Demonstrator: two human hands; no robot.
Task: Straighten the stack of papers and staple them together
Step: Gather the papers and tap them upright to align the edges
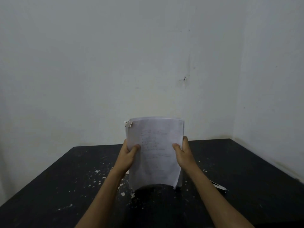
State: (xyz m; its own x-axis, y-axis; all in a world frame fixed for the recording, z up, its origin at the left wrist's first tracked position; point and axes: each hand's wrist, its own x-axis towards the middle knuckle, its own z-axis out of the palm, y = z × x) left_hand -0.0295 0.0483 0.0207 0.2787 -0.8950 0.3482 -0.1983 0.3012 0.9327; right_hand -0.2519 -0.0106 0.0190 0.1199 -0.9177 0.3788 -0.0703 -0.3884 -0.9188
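A stack of white printed papers (155, 152) stands upright on its lower edge on the black table (57, 186), bowed slightly. My left hand (129, 154) grips its left edge and my right hand (182, 153) grips its right edge, thumbs on the front sheet. The top left corner of the stack is torn and curled. A silver stapler (219, 186) lies on the table to the right, partly hidden behind my right forearm.
The black table is flecked with white paint spots. A pale wall (148, 63) rises right behind it, with a corner and a side wall at the right. The table's left edge runs diagonally toward me.
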